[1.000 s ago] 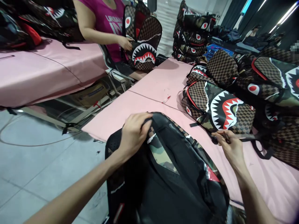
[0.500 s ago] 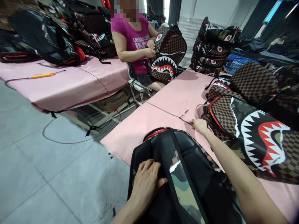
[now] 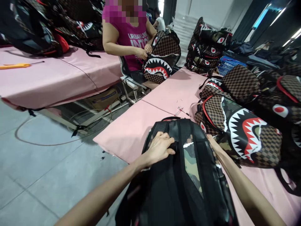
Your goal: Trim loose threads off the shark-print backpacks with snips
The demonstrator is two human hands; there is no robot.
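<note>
A black backpack (image 3: 164,185) stands in front of me with its back panel and shoulder straps facing me. One strap has a camouflage patch (image 3: 191,163). My left hand (image 3: 162,146) is closed around the other strap near the top of the bag. Beside the bag's right edge is my right hand (image 3: 211,140), its fingers hidden behind the bag. Just beyond the top of the bag, a thin pen-like tool (image 3: 184,111) lies on the pink table cover (image 3: 124,135).
Shark-mouth backpacks (image 3: 249,131) lie along the right, with more in a stack (image 3: 209,50) near a blue basket (image 3: 231,64). Across the table, a seated person (image 3: 129,40) handles another backpack (image 3: 162,58). An orange-handled tool (image 3: 16,66) rests on the left table.
My right hand has drawn back from near the pen-like tool to the bag's right side. The left hand has moved up and right along with the backpack, which now stands more upright.
</note>
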